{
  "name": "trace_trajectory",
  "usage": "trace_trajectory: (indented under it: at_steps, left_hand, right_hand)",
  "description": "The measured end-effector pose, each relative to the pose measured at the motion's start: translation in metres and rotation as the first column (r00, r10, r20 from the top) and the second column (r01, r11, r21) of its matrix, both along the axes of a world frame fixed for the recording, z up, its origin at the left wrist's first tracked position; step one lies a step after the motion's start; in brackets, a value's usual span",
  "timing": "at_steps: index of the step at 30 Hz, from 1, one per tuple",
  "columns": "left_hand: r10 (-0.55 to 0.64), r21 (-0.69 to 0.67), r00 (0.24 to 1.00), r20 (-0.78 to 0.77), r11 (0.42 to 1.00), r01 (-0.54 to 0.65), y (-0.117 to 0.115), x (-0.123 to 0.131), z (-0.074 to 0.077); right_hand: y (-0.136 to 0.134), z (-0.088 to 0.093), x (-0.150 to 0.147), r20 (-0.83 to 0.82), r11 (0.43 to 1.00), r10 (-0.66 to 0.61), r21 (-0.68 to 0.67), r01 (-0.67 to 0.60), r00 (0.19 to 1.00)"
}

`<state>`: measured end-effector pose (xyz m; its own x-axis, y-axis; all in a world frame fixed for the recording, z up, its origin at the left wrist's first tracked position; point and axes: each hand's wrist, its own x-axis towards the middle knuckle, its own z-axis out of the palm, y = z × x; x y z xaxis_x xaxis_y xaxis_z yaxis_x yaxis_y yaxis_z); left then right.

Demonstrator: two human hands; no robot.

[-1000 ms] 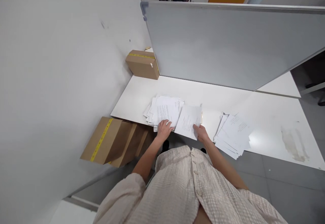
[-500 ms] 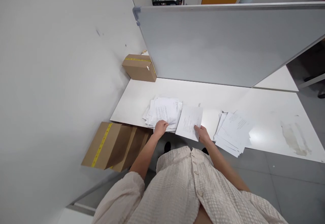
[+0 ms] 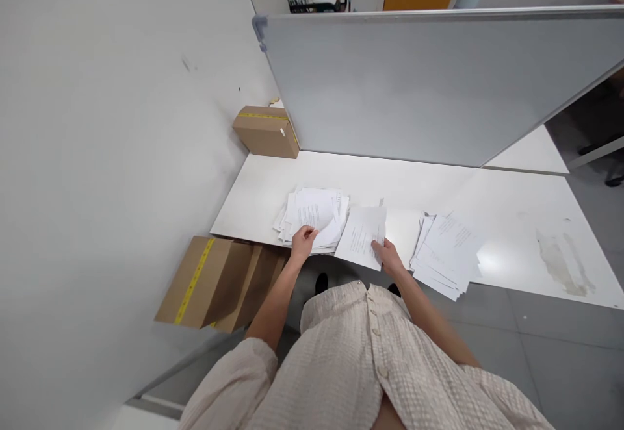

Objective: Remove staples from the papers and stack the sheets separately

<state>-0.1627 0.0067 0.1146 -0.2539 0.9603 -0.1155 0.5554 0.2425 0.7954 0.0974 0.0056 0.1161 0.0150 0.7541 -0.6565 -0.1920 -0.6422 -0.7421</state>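
Observation:
A messy pile of printed papers (image 3: pixel 312 206) lies on the left part of the white table. At its front edge my left hand (image 3: pixel 303 243) pinches the corner of the top sheet, which is lifted and curled. Just right of the pile, my right hand (image 3: pixel 389 256) grips the right edge of a printed sheet (image 3: pixel 358 235), fingers on top of it. Whether more sheets lie under that one cannot be told. Farther right, a second fanned stack of papers (image 3: pixel 446 254) overhangs the table's front edge.
The white table (image 3: pixel 507 222) runs along a grey-white partition (image 3: pixel 390 86). A taped cardboard box (image 3: pixel 267 132) sits at its back left corner. Open cardboard boxes (image 3: pixel 195 280) stand below the table's left end, beside the wall. A stain marks the table's right end.
My left hand has moved slightly left and up, and the top sheet's corner is curled back more. My right hand and its sheet have barely shifted.

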Motion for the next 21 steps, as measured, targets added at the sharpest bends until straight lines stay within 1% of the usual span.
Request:
trace_trajectory:
  at_steps: [2,4,6,8,11,13,14,15,16,17,18,19,20,21]
  left_hand:
    - [-0.059,0.057,0.998,0.012,0.997,0.058,-0.01,0.012,0.006]
    - [-0.208,0.137,0.978,-0.007,0.969,0.207,-0.021,0.03,0.008]
    - [-0.367,0.192,0.927,-0.073,0.907,0.374,-0.03,0.05,0.006]
    - [-0.473,0.199,0.87,-0.141,0.847,0.493,-0.036,0.067,0.002]
    - [-0.562,0.191,0.807,-0.183,0.785,0.59,-0.041,0.083,-0.002]
    - [-0.615,0.206,0.771,-0.168,0.742,0.637,-0.042,0.087,-0.002]
    - [-0.63,0.218,0.762,-0.151,0.73,0.647,-0.042,0.086,-0.002]
    - [-0.623,0.226,0.771,-0.128,0.739,0.635,-0.042,0.085,-0.002]
    - [-0.58,0.227,0.809,-0.099,0.778,0.586,-0.041,0.082,-0.002]
    - [-0.493,0.214,0.868,-0.057,0.843,0.493,-0.038,0.079,-0.003]
    - [-0.367,0.171,0.93,0.012,0.917,0.36,-0.035,0.076,-0.004]
    - [-0.225,0.096,0.969,0.097,0.972,0.216,-0.03,0.072,-0.005]
    - [-0.1,0.001,0.978,0.183,0.995,0.102,-0.024,0.068,-0.007]
    - [-0.013,-0.092,0.966,0.258,0.995,0.038,-0.017,0.065,-0.008]
  right_hand:
    - [0.001,0.001,-0.003,-0.024,1.0,0.019,0.002,-0.019,1.0]
    - [0.003,0.0,-0.007,-0.053,0.999,0.041,-0.001,-0.042,0.998]
    - [0.006,-0.002,-0.01,-0.079,0.998,0.061,0.0,-0.061,0.995]
    - [0.008,-0.005,-0.013,-0.094,0.997,0.079,0.004,-0.079,0.992]
    - [0.009,-0.009,-0.013,-0.1,0.993,0.114,0.031,-0.111,0.988]
    - [0.008,-0.011,-0.011,-0.092,0.99,0.134,0.065,-0.128,0.987]
    - [0.007,-0.011,-0.009,-0.085,0.988,0.138,0.084,-0.131,0.987]
    - [0.006,-0.012,-0.007,-0.075,0.986,0.141,0.101,-0.133,0.987]
    - [0.005,-0.012,-0.004,-0.066,0.984,0.144,0.117,-0.135,0.987]
    - [0.005,-0.012,-0.001,-0.059,0.981,0.149,0.132,-0.14,0.987]
    - [0.004,-0.011,0.003,-0.054,0.978,0.159,0.148,-0.15,0.986]
    - [0.004,-0.01,0.007,-0.05,0.973,0.174,0.164,-0.164,0.983]
    - [0.003,-0.009,0.011,-0.046,0.966,0.192,0.183,-0.181,0.98]
    - [0.002,-0.007,0.015,-0.042,0.959,0.212,0.204,-0.199,0.976]
